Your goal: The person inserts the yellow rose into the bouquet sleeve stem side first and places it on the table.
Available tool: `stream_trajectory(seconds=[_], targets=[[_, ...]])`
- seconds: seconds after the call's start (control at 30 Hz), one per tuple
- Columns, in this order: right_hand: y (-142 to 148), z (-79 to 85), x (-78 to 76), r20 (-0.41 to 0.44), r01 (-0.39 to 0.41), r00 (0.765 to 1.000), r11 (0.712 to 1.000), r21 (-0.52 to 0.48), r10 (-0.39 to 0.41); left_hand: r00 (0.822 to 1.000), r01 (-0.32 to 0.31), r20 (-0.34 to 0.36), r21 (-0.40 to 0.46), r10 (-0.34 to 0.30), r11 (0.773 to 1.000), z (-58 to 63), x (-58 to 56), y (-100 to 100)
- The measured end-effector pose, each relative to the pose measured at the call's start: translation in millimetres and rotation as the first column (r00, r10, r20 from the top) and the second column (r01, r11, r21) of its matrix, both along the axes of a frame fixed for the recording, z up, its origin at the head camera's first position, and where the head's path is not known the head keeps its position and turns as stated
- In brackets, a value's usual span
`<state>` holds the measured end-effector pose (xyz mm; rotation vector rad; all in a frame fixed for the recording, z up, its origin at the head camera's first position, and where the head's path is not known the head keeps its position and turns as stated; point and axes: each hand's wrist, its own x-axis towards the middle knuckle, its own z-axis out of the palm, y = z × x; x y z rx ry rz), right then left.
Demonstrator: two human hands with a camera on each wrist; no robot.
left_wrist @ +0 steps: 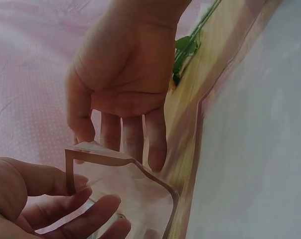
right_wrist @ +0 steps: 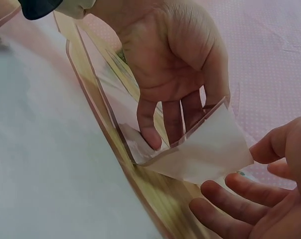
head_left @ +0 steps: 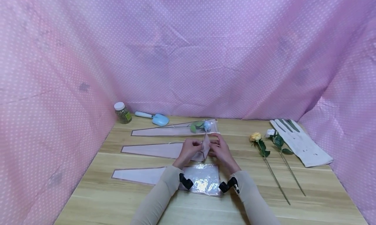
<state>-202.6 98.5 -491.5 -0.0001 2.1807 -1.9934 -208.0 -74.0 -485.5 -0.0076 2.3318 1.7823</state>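
My left hand [head_left: 189, 150] and right hand [head_left: 221, 151] hold the wide end of the middle flower sleeve [head_left: 158, 150], which stands up off the table between them. The sleeve is tapered, pale, with a brown border. In the left wrist view, my left thumb and forefinger pinch a corner of the raised end [left_wrist: 140, 184]. My right thumb and forefinger pinch its other side, the remaining fingers hanging straight behind it. The right wrist view shows the sleeve's white back [right_wrist: 205, 149] folded up. Its narrow end lies flat, pointing left.
Nearer me lies a similar sleeve [head_left: 138, 175]; a farther one [head_left: 158, 131] contains a blue rose [head_left: 207, 126]. A yellow rose [head_left: 256, 137], white rose [head_left: 271, 133] and white gloves [head_left: 306, 150] lie right. Back left are a jar [head_left: 123, 114] and blue trowel [head_left: 160, 119].
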Motion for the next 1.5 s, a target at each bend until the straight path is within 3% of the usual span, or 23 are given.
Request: stream_trajectory(seconds=[0.33, 0.63, 1.0, 1.27, 1.5], targets=[[6, -3.6, -0.4, -0.054, -0.049, 0.997, 0.997, 0.063, 0.053, 0.999, -0.053, 0.010, -0.038, 0.053, 0.998, -3.6, 0.6, 5], [12, -4.0, -0.5, -0.102, -0.058, 0.992, 0.993, 0.103, 0.069, 0.986, -0.005, -0.164, -0.153, -0.020, 0.988, -4.3, 4.2, 7], [16, -10.2, -1.4, -0.092, -0.046, 0.994, 0.996, 0.077, 0.053, 0.936, 0.029, -0.332, -0.266, -0.119, 0.964, -9.4, 4.7, 9], [21, -13.1, -0.4, -0.147, -0.037, 0.988, 0.991, 0.127, 0.056, 0.914, 0.025, -0.375, -0.324, -0.153, 0.946, -12.8, 5.4, 9], [23, -12.1, -1.5, -0.173, -0.051, 0.982, 0.985, 0.166, 0.080, 0.928, 0.041, -0.339, -0.327, -0.157, 0.944, -12.1, 6.2, 12]])
